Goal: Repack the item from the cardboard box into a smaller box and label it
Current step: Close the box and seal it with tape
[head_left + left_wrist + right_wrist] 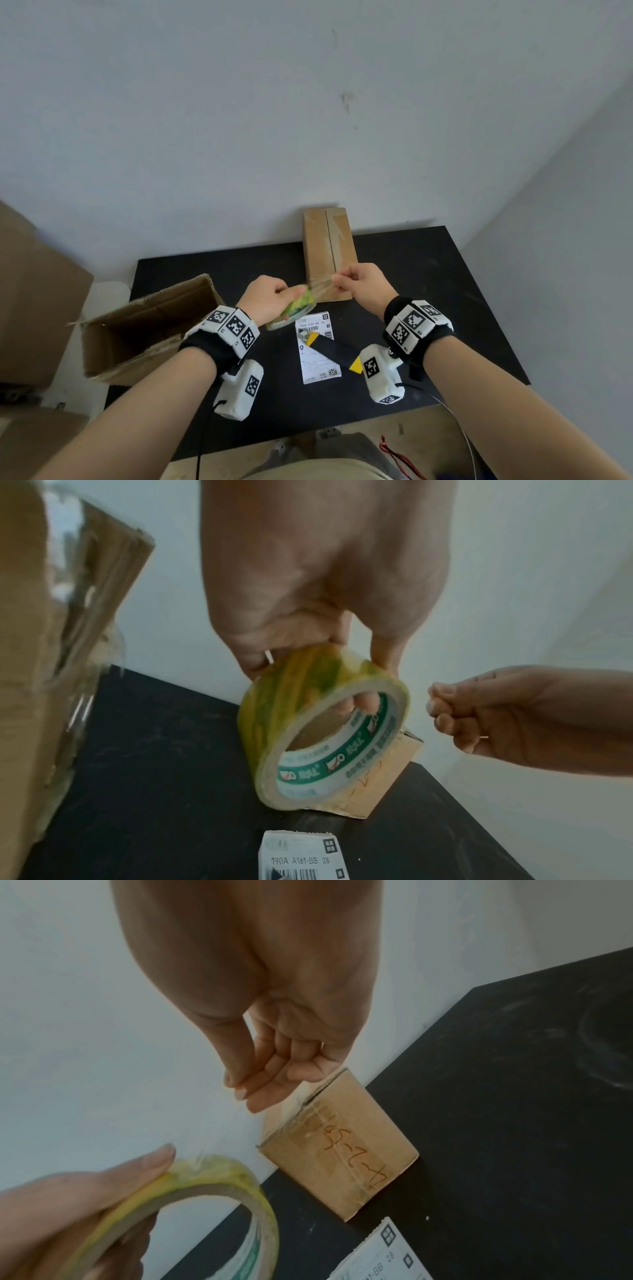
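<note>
My left hand [270,299] [318,610] grips a roll of clear packing tape [298,304] [318,723] [212,1185] with a yellow-green tint, fingers through its core. My right hand [356,284] [260,1069] [486,715] pinches the free end of the tape, and a clear strip [320,290] [219,1129] stretches between roll and fingers. Both hands hover above the near end of the small closed cardboard box [330,251] [339,1150] [380,783], which bears orange handwriting. A white shipping label [317,347] [301,859] [380,1256] lies flat on the table in front of it.
The larger open cardboard box [147,329] [41,642] lies on its side at the left of the black table [428,308]. A black and yellow utility knife [334,349] rests across the label. More cartons [30,291] stand off the table's left. A wall backs the table.
</note>
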### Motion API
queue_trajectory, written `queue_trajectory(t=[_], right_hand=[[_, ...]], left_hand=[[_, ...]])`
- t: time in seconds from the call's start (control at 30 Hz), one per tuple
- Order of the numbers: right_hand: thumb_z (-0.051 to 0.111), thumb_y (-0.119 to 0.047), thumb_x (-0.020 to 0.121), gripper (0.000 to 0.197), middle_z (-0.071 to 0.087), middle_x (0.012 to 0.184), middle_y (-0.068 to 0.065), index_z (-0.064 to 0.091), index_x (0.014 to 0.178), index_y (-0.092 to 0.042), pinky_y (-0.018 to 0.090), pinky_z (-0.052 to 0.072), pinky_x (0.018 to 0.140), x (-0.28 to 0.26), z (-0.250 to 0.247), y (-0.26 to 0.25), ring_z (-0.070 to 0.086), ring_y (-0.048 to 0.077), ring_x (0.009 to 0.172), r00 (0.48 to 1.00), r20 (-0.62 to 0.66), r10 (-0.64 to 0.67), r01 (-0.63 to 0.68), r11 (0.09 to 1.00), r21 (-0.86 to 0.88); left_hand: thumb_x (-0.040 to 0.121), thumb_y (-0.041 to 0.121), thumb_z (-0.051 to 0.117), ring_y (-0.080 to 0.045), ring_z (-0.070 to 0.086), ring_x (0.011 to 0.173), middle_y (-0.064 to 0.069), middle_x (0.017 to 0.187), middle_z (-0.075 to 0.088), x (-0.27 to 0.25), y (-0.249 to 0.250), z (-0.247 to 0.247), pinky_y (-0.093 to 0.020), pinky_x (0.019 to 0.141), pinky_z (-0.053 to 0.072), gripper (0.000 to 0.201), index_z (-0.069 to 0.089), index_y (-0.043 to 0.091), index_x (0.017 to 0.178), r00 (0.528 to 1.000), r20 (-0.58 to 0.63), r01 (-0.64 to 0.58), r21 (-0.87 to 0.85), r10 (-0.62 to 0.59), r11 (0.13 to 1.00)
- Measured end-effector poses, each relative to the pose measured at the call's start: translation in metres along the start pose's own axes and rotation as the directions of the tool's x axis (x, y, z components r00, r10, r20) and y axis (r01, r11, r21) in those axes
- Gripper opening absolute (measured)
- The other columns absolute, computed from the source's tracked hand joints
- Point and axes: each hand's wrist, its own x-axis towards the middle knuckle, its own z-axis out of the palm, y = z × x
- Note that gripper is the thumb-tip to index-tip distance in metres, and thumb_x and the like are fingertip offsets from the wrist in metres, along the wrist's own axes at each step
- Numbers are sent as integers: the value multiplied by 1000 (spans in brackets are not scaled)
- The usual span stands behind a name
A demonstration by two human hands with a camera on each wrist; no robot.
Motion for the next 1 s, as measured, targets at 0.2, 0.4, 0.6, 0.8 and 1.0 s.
queue_trajectory(t=[0.2,0.4,0.6,0.8,1.0], right_hand=[[57,-12,92,15,65,74,4,68,91,-1,6,43,54,0,-10,12,59,7,66,992,-41,118,-111,983,144],[58,-9,91,16,64,74,5,66,92,5,12,50,61,3,-13,12,62,11,67,988,-38,150,-137,962,236],[62,-12,89,16,65,75,7,67,93,3,17,49,61,10,-25,14,62,11,67,970,-69,234,-203,931,304],[68,-17,85,15,67,72,6,69,79,-3,17,49,62,8,-30,26,64,10,66,970,-108,218,-179,939,295],[67,-16,86,14,66,73,6,69,82,-3,18,50,63,10,-32,34,63,9,66,950,-142,276,-224,927,301]], left_hand=[[89,27,60,-17,64,76,-5,79,67,2,9,2,-30,73,51,18,67,15,78,998,27,-44,-192,50,980],[83,47,63,-16,54,61,-6,62,57,8,1,-4,-27,53,38,42,65,9,67,997,-76,31,115,-22,993],[88,37,59,-22,61,75,-10,74,66,19,14,-7,-24,60,41,35,70,8,73,993,-113,-19,14,20,1000],[84,49,61,-22,60,68,-11,67,63,20,2,-1,-29,57,42,46,70,5,70,994,-106,45,103,-34,994],[83,54,59,-27,57,62,-15,61,56,28,4,9,-35,57,43,60,68,-4,73,993,-112,46,99,-35,994]])
